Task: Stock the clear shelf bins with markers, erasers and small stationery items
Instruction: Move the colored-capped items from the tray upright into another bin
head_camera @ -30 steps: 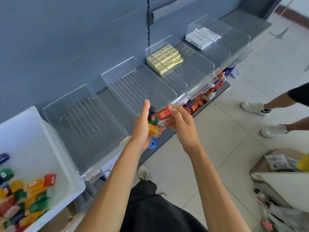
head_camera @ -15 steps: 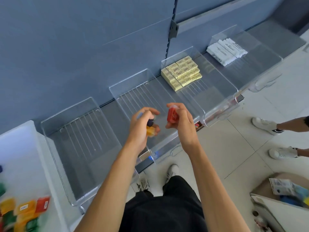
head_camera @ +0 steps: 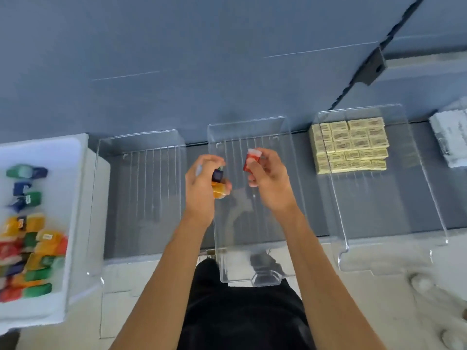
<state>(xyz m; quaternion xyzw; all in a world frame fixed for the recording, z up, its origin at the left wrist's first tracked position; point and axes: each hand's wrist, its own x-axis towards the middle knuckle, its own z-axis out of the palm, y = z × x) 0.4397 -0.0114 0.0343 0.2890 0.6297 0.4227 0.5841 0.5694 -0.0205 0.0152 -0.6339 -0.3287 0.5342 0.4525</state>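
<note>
My right hand (head_camera: 269, 183) pinches a red eraser (head_camera: 251, 159) with a white end, held over the back half of the middle clear bin (head_camera: 252, 279). My left hand (head_camera: 202, 190) is closed on a small bunch of erasers (head_camera: 218, 184); an orange one and a dark blue one show between the fingers, over that bin's left wall. The middle bin holds nothing. A white tub (head_camera: 73, 223) at the far left is full of loose coloured erasers (head_camera: 32, 251) in red, orange, green and blue.
An unfilled clear bin (head_camera: 101, 218) stands left of the middle one. The bin to the right (head_camera: 429, 223) has stacked yellow erasers (head_camera: 350, 145) at its back. White packets (head_camera: 449, 137) lie at the far right edge. The grey back panel rises behind the shelf.
The view has swung to face the shelf straight on. Both hands have moved up and forward over the middle bin, and my right hand has turned the red eraser upright.
</note>
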